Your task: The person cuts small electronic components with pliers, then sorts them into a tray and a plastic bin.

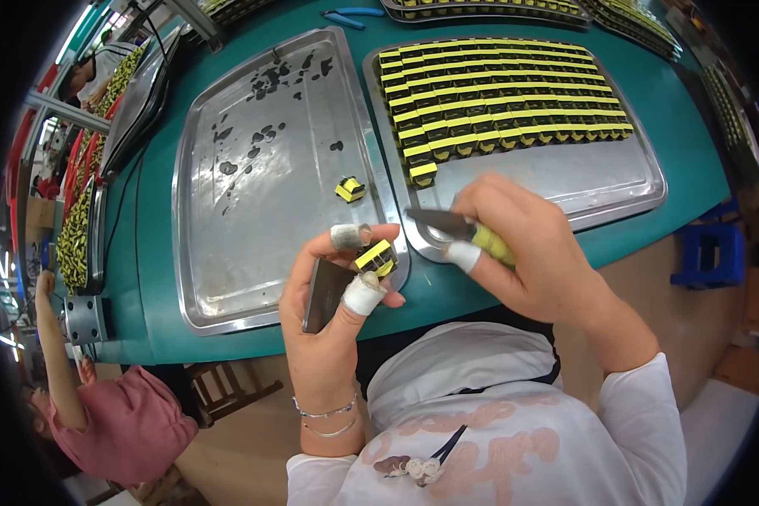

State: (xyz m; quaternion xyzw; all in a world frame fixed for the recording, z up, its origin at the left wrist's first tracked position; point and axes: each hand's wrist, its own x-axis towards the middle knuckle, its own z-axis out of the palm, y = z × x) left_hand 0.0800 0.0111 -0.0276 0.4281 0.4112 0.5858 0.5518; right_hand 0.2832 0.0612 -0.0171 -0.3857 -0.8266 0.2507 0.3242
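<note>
My left hand (325, 287), with tape on its finger and thumb, pinches a small yellow-and-black transformer (376, 258). A dark flat block (326, 295) also rests in that palm. My right hand (523, 244) is closed round a knife (447, 223) with a dark blade and a yellow-green wrapped handle; its thumb is taped too. The blade points left, a short way from the transformer and apart from it. Beyond my left hand, a single transformer (350, 189) lies on the left metal tray (270, 202).
The right metal tray (582, 181) bears rows of similar transformers (497, 97) on the green table (156, 244). Black flakes (274, 80) dot the left tray. Blue-handled pliers (352, 15) lie at the back. A co-worker in pink (126, 413) sits at left; a blue stool (707, 255) stands right.
</note>
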